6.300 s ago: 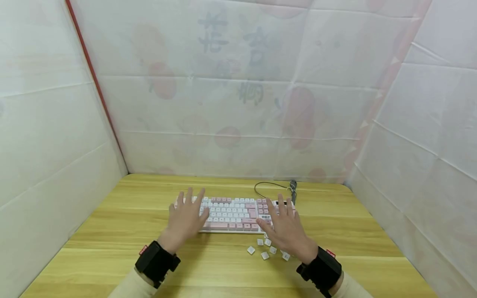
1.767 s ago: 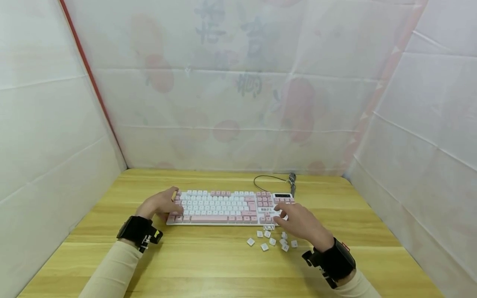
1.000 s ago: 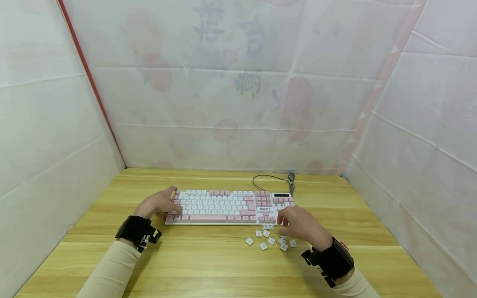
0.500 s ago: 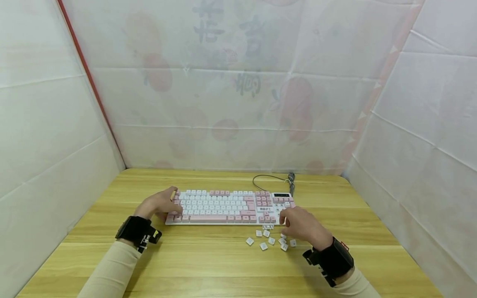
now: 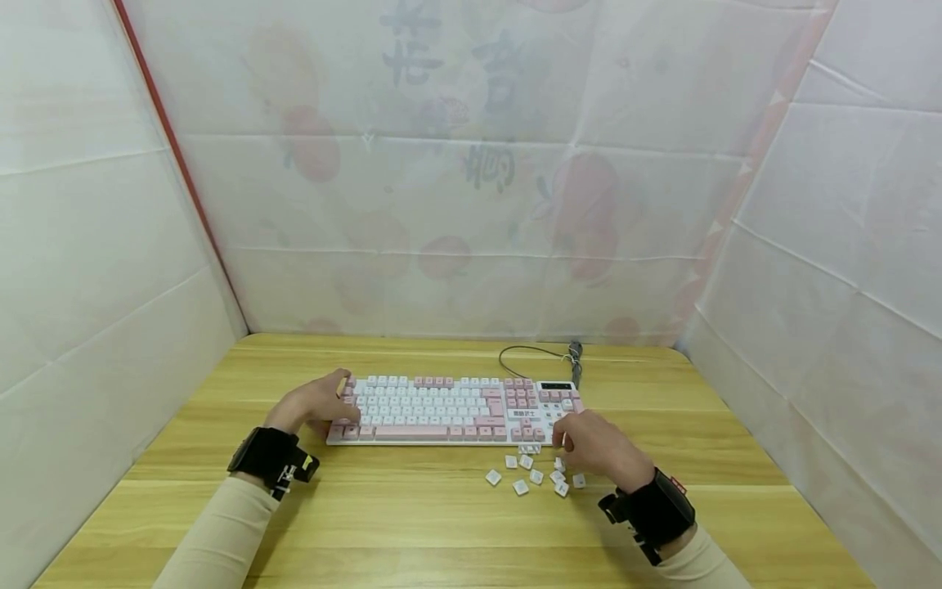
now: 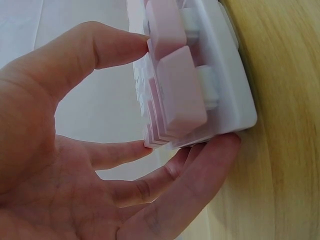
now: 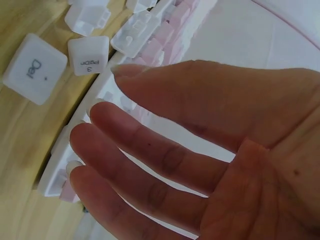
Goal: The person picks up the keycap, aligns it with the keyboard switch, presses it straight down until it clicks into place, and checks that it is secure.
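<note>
The keyboard (image 5: 423, 406) mixes white and pale pink keys, with its space bar (image 5: 410, 431) pink, and the loose keycaps (image 5: 521, 487) are white with grey lettering. Streaky wood grain patterns the yellow-tan table (image 5: 412, 523); the whitish backdrop (image 5: 412, 204) carries faint red blotches and grey characters. Sleeves (image 5: 221, 523) are cream, wrist straps (image 5: 657, 511) black.

The keyboard (image 5: 430, 409) looks like smooth plastic, its case faintly glossy, its keys nearer matt. The loose keycaps (image 7: 35, 70) are smooth plastic too. The surface (image 5: 412, 523) has wood grain with a soft sheen; the walls (image 5: 441, 204) look like creased, matt cloth; the sleeves (image 5: 221, 532), soft cloth.
</note>
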A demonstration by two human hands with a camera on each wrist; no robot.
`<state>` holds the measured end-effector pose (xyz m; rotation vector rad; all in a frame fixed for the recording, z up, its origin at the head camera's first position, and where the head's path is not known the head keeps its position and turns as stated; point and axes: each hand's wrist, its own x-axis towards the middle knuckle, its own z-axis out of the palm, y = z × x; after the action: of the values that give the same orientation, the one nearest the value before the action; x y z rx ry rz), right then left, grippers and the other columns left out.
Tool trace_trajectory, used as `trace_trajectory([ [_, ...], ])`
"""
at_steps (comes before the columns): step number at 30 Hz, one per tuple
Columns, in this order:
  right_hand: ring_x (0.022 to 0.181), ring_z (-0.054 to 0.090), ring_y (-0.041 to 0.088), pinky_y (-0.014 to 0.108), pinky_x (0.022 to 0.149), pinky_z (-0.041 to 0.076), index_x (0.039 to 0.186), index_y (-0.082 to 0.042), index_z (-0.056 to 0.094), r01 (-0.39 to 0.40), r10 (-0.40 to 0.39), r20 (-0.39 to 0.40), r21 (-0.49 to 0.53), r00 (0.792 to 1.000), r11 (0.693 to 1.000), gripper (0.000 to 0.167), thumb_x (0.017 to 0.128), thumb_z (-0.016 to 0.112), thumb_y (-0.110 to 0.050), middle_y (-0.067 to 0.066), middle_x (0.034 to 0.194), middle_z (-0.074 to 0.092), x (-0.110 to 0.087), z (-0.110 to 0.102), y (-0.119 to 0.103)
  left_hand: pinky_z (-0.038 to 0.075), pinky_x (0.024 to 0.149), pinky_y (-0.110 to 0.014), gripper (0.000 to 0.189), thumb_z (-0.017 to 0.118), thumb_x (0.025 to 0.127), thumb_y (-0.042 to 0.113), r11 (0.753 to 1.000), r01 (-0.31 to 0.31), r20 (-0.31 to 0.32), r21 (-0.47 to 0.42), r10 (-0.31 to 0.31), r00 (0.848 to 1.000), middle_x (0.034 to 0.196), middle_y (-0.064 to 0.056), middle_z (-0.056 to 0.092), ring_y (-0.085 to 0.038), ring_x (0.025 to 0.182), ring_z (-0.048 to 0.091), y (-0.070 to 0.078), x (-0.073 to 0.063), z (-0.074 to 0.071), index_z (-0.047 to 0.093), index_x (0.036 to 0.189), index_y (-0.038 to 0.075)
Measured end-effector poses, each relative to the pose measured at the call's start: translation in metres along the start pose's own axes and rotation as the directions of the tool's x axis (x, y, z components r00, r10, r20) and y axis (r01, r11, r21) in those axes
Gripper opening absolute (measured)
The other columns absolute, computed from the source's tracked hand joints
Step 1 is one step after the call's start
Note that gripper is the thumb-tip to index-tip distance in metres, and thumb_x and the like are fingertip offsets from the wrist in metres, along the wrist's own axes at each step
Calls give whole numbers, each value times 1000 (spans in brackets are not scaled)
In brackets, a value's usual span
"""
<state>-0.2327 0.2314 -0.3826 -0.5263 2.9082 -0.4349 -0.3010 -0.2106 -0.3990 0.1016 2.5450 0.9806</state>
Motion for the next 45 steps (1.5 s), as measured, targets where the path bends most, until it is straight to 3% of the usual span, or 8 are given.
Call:
trace_trajectory([
  [11,70,52,17,30,63,44,82,-8,74,10,-12,37,49,999,999,21,76,73,12,5,78,64,6,8,5,60,73,-42,102,75,88,22,1000,-1,11,9,0,1000,146,-35,44,-24,89,62,0,-1,0,10,163,-1],
  [22,68,49,12,25,62,43,78,-10,75,90,-92,40,40,995,995,26,74,72,16,2,74,64,7,11,8,61,73,-43,100,75,88,21,1000,-4,9,3,4,1000,134,-31,52,-24,85,65,-1,0,-1,12,163,-1],
  [32,68,47,12,27,64,43,80,-10,74,96,-98,34,46,995,994,27,75,71,16,2,75,63,5,14,9,61,71,-44,95,74,87,20,1000,-13,-5,0,13,1000,143,-36,46,-31,101,66,-2,1,1,18,161,-1],
  [45,65,46,11,24,61,40,77,-10,75,116,-119,37,59,992,991,27,73,70,16,1,72,63,7,16,12,62,71,-43,96,75,87,19,1000,-13,-11,-2,13,1000,146,-38,44,-29,96,67,-2,0,2,17,161,-2],
])
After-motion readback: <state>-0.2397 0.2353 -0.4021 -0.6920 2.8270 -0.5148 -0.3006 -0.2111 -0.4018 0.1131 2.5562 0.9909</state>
